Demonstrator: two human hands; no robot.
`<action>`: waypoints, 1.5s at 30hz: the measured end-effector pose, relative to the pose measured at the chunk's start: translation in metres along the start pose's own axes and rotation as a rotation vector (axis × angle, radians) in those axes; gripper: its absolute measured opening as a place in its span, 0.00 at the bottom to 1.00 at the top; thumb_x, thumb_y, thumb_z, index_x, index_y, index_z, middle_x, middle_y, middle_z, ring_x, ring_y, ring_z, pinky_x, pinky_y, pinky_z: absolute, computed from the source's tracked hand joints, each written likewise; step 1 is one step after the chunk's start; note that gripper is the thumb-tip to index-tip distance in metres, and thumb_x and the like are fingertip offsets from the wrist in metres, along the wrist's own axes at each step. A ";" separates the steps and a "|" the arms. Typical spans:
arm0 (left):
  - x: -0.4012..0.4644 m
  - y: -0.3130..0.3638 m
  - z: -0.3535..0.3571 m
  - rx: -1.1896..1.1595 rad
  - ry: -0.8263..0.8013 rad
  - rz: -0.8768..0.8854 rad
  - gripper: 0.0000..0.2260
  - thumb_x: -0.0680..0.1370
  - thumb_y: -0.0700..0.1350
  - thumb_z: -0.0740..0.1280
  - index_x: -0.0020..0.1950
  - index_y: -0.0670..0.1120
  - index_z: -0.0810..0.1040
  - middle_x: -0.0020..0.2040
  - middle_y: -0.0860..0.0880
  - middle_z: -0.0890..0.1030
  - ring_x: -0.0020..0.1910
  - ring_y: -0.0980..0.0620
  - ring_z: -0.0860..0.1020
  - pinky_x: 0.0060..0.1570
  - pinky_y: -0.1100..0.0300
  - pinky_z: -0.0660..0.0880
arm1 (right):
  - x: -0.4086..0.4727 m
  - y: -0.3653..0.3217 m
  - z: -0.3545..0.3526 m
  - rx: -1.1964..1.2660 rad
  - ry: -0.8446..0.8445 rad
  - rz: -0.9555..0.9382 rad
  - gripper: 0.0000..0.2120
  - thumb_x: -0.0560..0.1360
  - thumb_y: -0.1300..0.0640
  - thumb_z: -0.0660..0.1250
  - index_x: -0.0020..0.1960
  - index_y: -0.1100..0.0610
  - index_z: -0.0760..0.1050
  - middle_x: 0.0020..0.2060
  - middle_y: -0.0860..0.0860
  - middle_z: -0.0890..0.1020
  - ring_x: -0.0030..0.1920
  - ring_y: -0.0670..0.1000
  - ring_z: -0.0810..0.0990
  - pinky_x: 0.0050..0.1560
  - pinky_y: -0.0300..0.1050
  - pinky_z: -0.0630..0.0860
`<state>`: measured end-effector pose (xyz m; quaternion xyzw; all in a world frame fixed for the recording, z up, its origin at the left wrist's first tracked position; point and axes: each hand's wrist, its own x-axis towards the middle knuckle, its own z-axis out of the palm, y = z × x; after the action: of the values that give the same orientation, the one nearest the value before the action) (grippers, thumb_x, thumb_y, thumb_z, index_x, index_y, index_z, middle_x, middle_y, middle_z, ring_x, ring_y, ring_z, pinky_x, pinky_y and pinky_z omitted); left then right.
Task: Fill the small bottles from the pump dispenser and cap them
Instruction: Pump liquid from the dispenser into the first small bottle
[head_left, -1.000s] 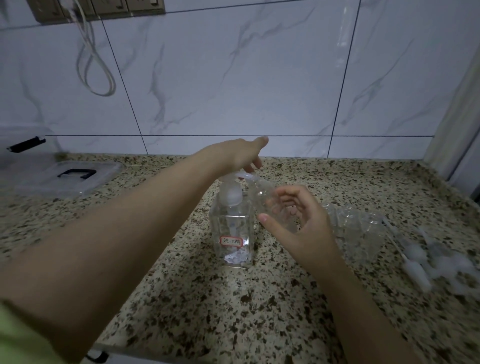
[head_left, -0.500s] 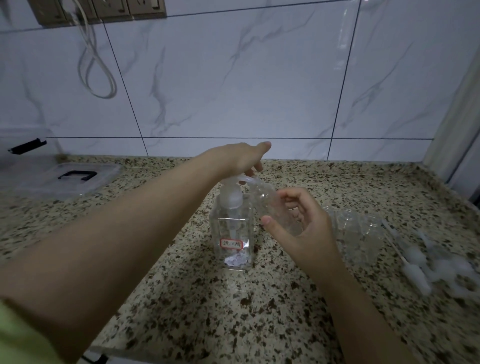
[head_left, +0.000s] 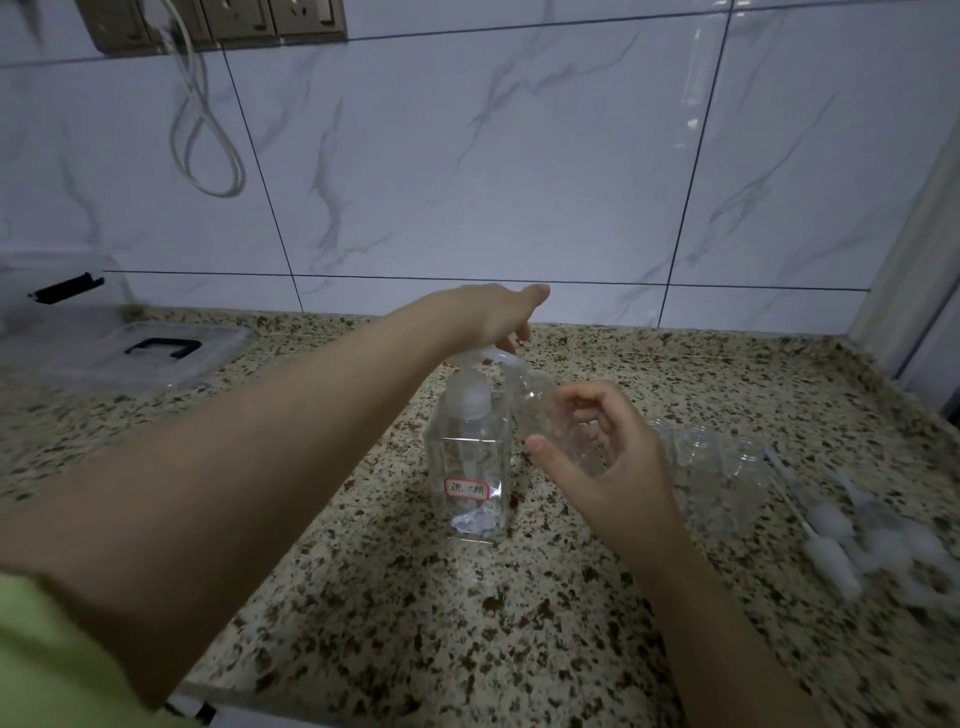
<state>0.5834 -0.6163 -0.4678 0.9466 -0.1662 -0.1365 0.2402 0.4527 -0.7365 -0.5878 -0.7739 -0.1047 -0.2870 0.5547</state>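
Note:
A clear square pump dispenser (head_left: 470, 467) with a red-edged label stands mid-counter. My left hand (head_left: 493, 317) rests on its white pump head, fingers stretched over the nozzle. My right hand (head_left: 608, 457) grips a small clear bottle (head_left: 550, 415), tilted so its mouth sits under the nozzle. More small clear bottles (head_left: 711, 457) stand just right of my right hand. White pump caps with thin tubes (head_left: 841, 535) lie in a loose pile at the far right.
The speckled granite counter (head_left: 415, 623) runs to a tiled wall. A clear plastic box lid with a black handle (head_left: 156, 345) lies at back left. A white cable (head_left: 208, 130) hangs from wall sockets above it.
Both hands hold nearly the same pose. The view has dropped slightly, and my right fingers have shifted a little around the small bottle.

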 end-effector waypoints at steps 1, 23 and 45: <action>0.000 -0.001 0.000 -0.008 0.006 -0.003 0.31 0.83 0.64 0.45 0.61 0.46 0.81 0.57 0.46 0.83 0.58 0.45 0.77 0.58 0.50 0.69 | 0.000 0.000 0.000 -0.004 0.001 -0.004 0.17 0.71 0.55 0.78 0.54 0.42 0.75 0.49 0.37 0.80 0.54 0.40 0.79 0.54 0.31 0.75; 0.002 -0.003 0.001 0.040 0.040 -0.002 0.31 0.83 0.64 0.45 0.59 0.48 0.82 0.57 0.47 0.83 0.59 0.46 0.77 0.63 0.51 0.68 | -0.002 -0.003 0.000 -0.012 -0.006 -0.021 0.17 0.72 0.56 0.77 0.54 0.41 0.74 0.49 0.38 0.80 0.53 0.42 0.79 0.53 0.35 0.77; 0.002 -0.001 0.002 0.050 -0.005 -0.054 0.33 0.83 0.64 0.43 0.64 0.46 0.80 0.63 0.45 0.80 0.66 0.43 0.72 0.58 0.51 0.64 | -0.002 -0.002 0.001 -0.003 -0.010 -0.041 0.16 0.71 0.52 0.76 0.53 0.40 0.74 0.49 0.38 0.81 0.53 0.43 0.80 0.56 0.45 0.80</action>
<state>0.5851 -0.6174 -0.4704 0.9562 -0.1443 -0.1411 0.2122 0.4507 -0.7346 -0.5870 -0.7739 -0.1227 -0.2947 0.5469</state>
